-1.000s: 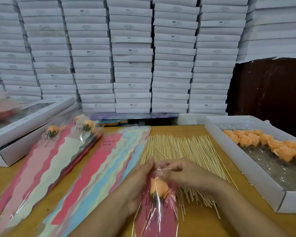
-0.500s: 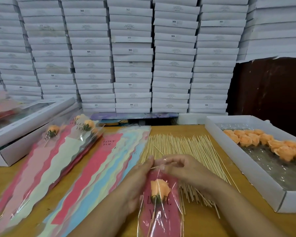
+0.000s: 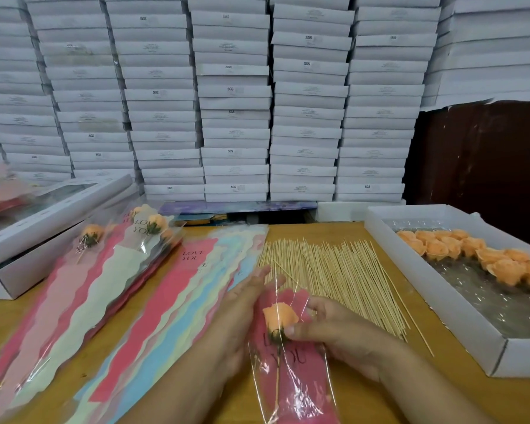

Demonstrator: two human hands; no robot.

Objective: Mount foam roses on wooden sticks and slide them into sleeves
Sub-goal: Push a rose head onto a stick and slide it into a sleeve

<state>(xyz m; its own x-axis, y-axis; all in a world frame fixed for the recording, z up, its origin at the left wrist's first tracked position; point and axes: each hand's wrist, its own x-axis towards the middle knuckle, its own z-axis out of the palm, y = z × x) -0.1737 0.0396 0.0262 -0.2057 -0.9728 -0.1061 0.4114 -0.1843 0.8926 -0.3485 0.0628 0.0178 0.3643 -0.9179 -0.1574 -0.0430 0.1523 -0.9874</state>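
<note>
Both hands are on a pink sleeve (image 3: 291, 377) at the near edge of the table (image 3: 343, 402), with an orange rose (image 3: 279, 316) on its stick (image 3: 277, 384) inside. The right hand (image 3: 337, 335) pinches the film at the rose's base, thumb on top. The left hand (image 3: 242, 310) lies along the sleeve's left edge, fingers fairly straight. Just behind are loose sticks (image 3: 334, 270); a box (image 3: 441, 301) of roses (image 3: 484, 255) sits right, empty sleeves (image 3: 172, 301) left.

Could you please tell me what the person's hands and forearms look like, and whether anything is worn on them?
Both the left hand and the right hand are bare: no gloves, rings, watch or bracelet show. The forearms are bare too, with no sleeve visible down to the frame's bottom edge. Fingernails look short and unpainted.
</note>
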